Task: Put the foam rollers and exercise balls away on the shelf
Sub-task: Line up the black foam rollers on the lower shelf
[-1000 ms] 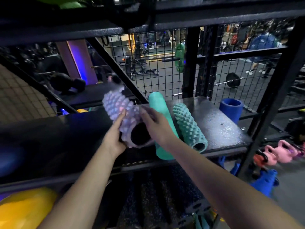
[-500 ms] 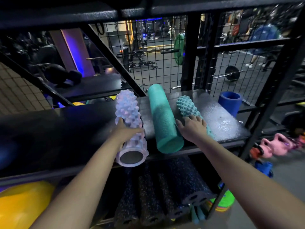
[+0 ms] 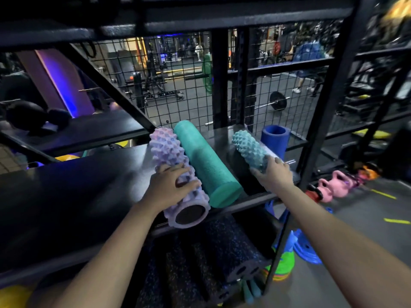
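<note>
Shifted rightward, the spiked teal roller [image 3: 249,150] sits gripped by the curled right hand [image 3: 274,175], leaving bare shelf [image 3: 89,174] between it and the smooth teal roller [image 3: 206,165]. Against that one, the left hand [image 3: 171,187], fingers spread, presses the purple roller [image 3: 169,152], whose end overhangs the shelf edge.

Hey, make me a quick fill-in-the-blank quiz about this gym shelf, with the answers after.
1. The left hand rests on the lilac spiky roller; the ____ hand grips the teal spiky roller.
2. The smooth green roller lies ____ the two spiky rollers.
3. The blue foam cylinder stands ____ behind the teal spiky roller.
Answers: right, between, upright.
</note>
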Demonstrator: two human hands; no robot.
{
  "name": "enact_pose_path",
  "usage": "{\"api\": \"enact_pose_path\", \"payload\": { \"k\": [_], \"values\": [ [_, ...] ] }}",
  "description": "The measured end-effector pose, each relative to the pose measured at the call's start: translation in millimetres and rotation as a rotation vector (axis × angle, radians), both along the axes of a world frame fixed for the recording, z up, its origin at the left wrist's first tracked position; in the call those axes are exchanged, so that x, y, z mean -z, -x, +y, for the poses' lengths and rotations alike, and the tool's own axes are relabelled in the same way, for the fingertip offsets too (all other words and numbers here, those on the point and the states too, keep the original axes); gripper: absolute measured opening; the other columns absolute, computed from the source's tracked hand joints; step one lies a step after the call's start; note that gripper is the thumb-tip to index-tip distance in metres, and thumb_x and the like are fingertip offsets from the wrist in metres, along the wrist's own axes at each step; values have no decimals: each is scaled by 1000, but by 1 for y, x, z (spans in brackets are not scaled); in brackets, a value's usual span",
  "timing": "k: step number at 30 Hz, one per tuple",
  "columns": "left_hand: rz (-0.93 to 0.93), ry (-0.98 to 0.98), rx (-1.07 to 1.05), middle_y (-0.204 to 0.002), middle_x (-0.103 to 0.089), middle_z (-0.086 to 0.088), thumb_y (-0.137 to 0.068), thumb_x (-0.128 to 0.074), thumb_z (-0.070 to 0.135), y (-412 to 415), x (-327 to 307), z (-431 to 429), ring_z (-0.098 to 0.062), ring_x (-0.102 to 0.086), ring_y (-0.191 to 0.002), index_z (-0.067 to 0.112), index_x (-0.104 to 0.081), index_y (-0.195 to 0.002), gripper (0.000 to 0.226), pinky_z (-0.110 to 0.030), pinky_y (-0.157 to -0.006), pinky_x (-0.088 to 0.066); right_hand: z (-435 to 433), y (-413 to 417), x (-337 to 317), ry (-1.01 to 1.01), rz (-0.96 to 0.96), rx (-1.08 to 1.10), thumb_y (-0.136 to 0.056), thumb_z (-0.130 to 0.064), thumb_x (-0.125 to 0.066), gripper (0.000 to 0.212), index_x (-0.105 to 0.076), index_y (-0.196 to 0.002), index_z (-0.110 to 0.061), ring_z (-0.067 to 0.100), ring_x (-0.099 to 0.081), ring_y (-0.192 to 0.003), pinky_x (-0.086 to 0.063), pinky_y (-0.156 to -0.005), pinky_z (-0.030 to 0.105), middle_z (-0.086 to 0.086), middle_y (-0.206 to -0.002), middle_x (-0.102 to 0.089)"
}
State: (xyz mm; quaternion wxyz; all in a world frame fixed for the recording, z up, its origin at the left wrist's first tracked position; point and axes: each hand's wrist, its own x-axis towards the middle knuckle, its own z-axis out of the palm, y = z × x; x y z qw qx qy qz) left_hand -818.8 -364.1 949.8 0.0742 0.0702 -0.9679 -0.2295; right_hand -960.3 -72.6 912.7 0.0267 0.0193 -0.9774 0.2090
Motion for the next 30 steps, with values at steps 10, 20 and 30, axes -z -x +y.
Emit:
{"api": "enact_pose_path", "payload": {
  "k": [10,20,30],
  "values": [
    [-167,-77,-106,-169,15,14,-80,-57,61,46,12,33,-47,1,-152,52,-52,-136,57,-59,-109,-42,27,5,-5,114,15,-38,-91,-42,-69,66,-45,-149,-20,34,-61,-111,-48,-85,38,11,-122,-64],
    [-190,112,-128,-169,1,6,-81,-60,59,58,6,50,-48,-10,-149,48,-59,-119,40,-57,-108,-40,13,11,1,315,70,-40,-91,-36,-68,19,-61,-102,-22,25,-60,-81,-38,-68,29,-4,-77,-59],
    [-220,117,-131,-166,-4,7,-77,-60,62,60,2,54,-46,-13,-145,47,-60,-113,39,-57,-107,-38,4,16,-1,44,61,-47,-92,-66,-56,70,-40,-150,-30,39,-37,-138,-31,-109,53,9,-153,-43]
  ]
}}
